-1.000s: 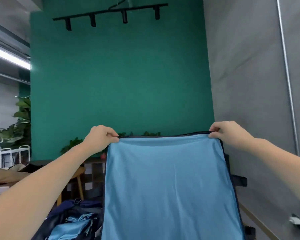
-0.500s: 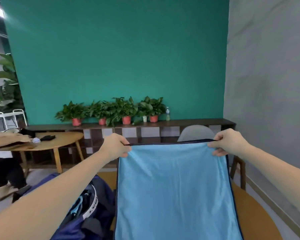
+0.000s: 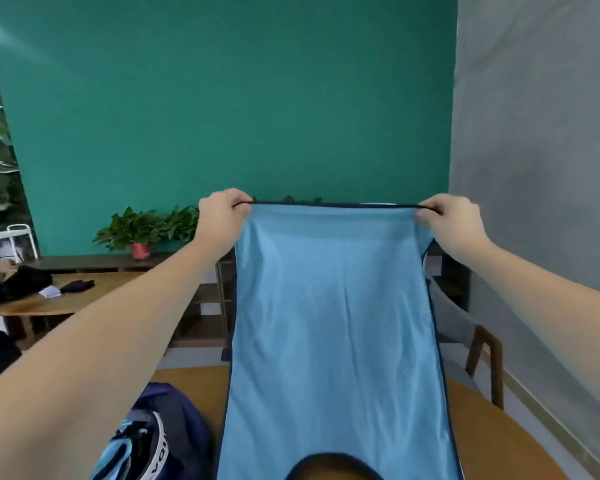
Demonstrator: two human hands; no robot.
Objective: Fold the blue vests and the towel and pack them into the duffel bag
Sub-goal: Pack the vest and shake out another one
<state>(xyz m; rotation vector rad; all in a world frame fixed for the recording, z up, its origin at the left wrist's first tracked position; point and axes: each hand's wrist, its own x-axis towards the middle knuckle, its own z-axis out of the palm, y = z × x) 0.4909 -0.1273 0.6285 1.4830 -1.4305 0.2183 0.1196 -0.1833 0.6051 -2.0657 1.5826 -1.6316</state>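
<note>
While left hand and right hand pinch blue vest top hem | hangs above table | duffel bag left

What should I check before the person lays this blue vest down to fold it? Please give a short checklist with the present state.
1. Left hand has a grip on the top edge of the blue vest: ok.
2. Right hand pinches the other top corner: ok.
3. Vest hangs spread, without twist: ok.
4. Free space on the wooden table under the vest: cannot tell, the vest hides it.
5. Duffel bag open and beside the vest: ok.
6. Towel located: cannot tell.
</note>
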